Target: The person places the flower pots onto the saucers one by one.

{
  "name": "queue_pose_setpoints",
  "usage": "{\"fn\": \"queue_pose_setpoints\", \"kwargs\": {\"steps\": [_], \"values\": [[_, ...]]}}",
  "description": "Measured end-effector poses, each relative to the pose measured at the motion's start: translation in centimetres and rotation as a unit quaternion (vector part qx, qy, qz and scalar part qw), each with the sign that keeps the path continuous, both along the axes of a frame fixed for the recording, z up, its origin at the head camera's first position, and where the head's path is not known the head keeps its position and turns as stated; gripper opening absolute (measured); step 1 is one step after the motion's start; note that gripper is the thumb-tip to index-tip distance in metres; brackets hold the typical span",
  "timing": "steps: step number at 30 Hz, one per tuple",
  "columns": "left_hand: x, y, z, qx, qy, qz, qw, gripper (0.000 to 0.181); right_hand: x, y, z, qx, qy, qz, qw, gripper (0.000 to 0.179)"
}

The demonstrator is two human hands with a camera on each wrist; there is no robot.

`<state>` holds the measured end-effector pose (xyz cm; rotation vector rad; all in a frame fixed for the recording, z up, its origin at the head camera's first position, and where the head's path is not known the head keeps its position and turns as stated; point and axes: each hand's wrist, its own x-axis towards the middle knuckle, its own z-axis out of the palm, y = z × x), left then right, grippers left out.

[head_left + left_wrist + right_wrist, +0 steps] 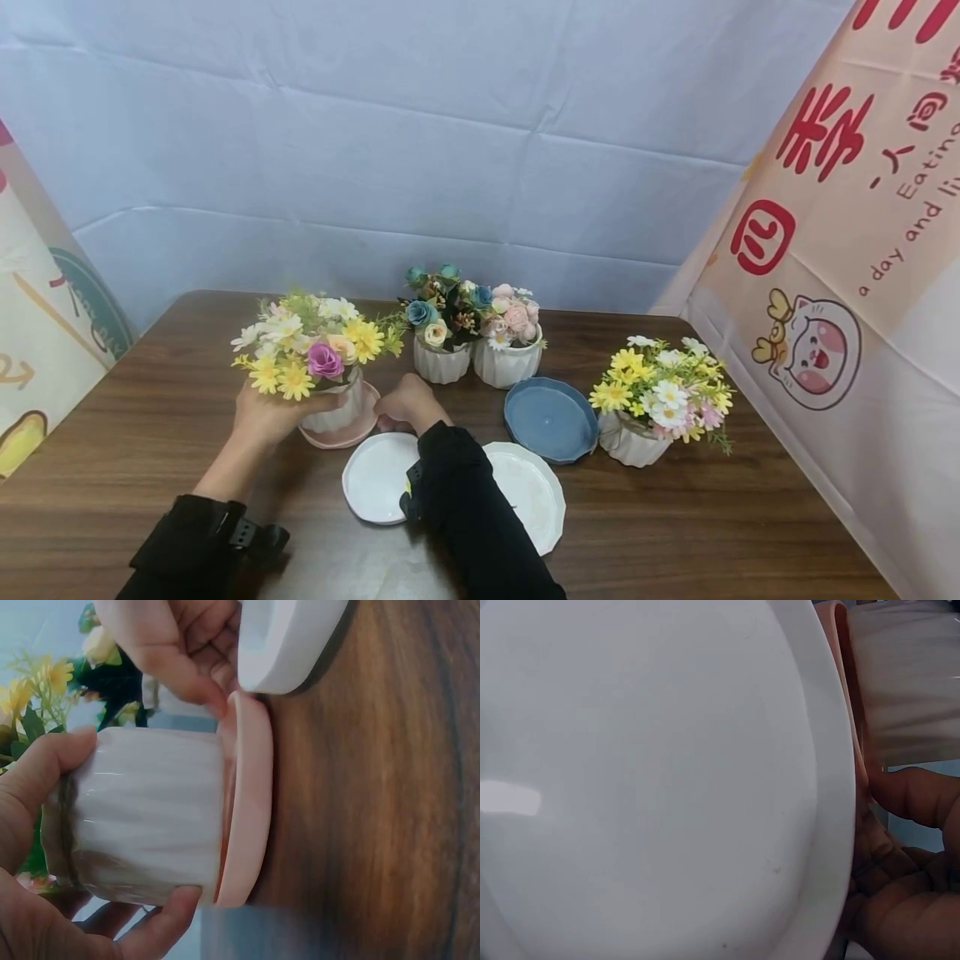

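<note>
My left hand grips a ribbed white flowerpot, its thumb and fingers around the sides. Yellow, white and purple artificial flowers fill this pot. Under it lies a pink saucer, and the pot stands within the rim. On the saucer's right side my right hand pinches the rim, thumb on top and the other fingers curled and partly hidden. Close to that hand is a white saucer, which fills much of the right wrist view.
A larger white saucer lies partly under my right forearm. Behind it is a blue saucer, beside a white pot of yellow and white flowers. Two more potted bouquets, one blue and one pink, stand at the back.
</note>
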<state>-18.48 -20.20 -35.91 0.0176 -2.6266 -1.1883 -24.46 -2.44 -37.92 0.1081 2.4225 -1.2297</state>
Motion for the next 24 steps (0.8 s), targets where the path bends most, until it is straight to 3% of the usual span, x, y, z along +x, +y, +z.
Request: {"fn": "queue_pose_setpoints", "kwargs": {"steps": [10, 13, 21, 24], "values": [[-0.2, 0.9, -0.4, 0.012, -0.002, -0.001, 0.9999, 0.104, 0.1, 0.0, 0.1, -0.014, 0.010, 0.002, 0.9998, 0.012], [-0.2, 1.1, -0.7, -0.004, -0.001, -0.007, 1.0000, 0.102, 0.2, 0.0, 0.1, -0.029, 0.012, 0.000, 0.9995, 0.012], [-0.2, 1.1, -1.0, 0.016, -0.007, -0.009, 0.9998, 0.100, 0.2, -0.1, 0.1, -0.018, 0.016, 0.002, 0.9997, 0.014], [-0.3, 1.1, -0.9, 0.005, -0.009, -0.021, 0.9997, 0.098, 0.1, -0.1, 0.1, -0.014, 0.020, 0.005, 0.9997, 0.012]]}}
